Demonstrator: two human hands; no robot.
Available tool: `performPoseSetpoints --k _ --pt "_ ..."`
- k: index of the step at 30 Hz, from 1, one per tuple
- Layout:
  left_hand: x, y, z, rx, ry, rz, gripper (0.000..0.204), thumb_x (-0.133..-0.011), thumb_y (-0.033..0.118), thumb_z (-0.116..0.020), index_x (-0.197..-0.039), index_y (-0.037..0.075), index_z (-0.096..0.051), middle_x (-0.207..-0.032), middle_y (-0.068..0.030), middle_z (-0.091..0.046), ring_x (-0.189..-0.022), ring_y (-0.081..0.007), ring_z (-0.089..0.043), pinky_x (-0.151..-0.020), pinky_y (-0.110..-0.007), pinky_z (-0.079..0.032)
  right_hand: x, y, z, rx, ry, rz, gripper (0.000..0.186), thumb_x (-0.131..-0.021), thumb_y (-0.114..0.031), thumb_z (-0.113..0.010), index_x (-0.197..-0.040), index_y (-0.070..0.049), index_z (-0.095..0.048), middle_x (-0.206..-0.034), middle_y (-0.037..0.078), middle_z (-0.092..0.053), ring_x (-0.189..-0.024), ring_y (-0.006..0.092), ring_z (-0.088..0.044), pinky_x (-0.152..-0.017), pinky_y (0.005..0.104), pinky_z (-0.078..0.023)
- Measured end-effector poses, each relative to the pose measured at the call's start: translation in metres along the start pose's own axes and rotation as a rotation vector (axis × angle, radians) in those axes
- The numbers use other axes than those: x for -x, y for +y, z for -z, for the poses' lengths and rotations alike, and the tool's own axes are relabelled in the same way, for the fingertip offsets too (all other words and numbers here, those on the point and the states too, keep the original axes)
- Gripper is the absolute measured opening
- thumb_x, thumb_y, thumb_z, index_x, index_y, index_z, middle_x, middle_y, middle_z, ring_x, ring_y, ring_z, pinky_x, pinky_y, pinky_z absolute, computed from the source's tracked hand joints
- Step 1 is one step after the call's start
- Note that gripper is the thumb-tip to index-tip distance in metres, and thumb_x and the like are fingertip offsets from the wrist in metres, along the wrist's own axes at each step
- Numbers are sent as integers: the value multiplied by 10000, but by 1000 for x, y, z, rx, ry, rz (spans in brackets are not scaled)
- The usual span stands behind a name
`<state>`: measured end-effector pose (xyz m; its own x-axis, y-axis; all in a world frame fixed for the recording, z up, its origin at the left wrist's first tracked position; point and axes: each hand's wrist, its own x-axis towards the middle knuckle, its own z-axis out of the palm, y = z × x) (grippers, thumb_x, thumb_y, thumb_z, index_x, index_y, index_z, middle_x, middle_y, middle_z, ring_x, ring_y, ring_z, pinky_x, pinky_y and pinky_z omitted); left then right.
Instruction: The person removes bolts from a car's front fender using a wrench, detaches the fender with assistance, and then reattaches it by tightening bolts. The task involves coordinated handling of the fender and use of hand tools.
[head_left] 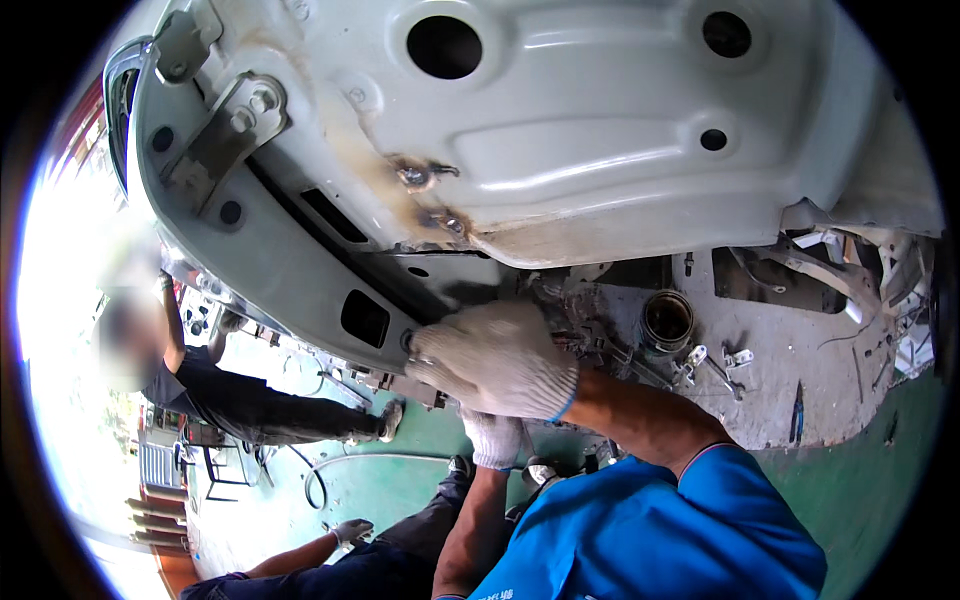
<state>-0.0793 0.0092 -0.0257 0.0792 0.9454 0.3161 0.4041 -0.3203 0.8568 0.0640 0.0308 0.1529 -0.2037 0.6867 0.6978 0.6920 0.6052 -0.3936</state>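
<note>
Grey curved panel [290, 285] | right hand [495, 362] at its lower end | left hand [493, 438] just below | grips: cannot tell

Left gloved hand [492, 440] is partly covered by right gloved hand [500, 360]; left fingertips are hidden. Whatever lies under the right palm can't be made out. Grey body panel [640, 100] is cut off by top edge, co-worker's head [130, 335] is blurred, dark clutter [592, 335] near tin [658, 347] is too small to be identified.

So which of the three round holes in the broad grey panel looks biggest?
The leftmost hole, near the top edge; it looks wider than the upper-right one and the lower-right one.
</note>
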Motion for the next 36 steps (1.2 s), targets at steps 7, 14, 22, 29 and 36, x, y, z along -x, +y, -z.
performPoseSetpoints --k 7,14,22,29,36 --pt "-16 37 -37 314 270 60 623 -1069 222 -527 -1585 -29 -285 -1486 -211 -495 -1246 -277 -552 -1088 -378 -427 86 49 46 -451 219 -188 146 -885 -112 -767 -985 -17 -723 -882 138 -749 -706 255 -726 -635 360 -570" --pt "-55 62 -65 968 687 379 335 -986 238 -676 -1274 81 -608 -967 -39 -658 -751 -174 -632 -605 -341 -540 168 85 50 -541 91 -561 135 -940 -122 -710 -963 11 -710 -758 123 -720 -649 147 -685 -594 295 -536" --pt "-61 54 -72 932 830 278 350 -978 174 -701 -1312 75 -661 -975 -17 -678 -785 -140 -633 -634 -308 -534 200 103 52 -515 -57 -525 166 -957 -163 -702 -951 3 -716 -712 105 -696 -615 136 -657 -568 287 -502" --pt "-65 45 -79 517 848 138 363 -1012 186 -661 -1298 -38 -662 -1221 -131 -722 -1071 -188 -651 -964 -326 -506 209 111 59 -479 -95 -579 187 -958 -185 -706 -951 1 -723 -721 101 -706 -632 139 -671 -609 307 -528" --pt "-67 56 -73 354 965 251 325 -1004 226 -652 -1212 -17 -712 -1100 -121 -754 -964 -203 -671 -892 -343 -520 221 119 48 -458 -176 -542 193 -941 -193 -719 -936 0 -723 -737 141 -694 -676 180 -675 -639 339 -518"
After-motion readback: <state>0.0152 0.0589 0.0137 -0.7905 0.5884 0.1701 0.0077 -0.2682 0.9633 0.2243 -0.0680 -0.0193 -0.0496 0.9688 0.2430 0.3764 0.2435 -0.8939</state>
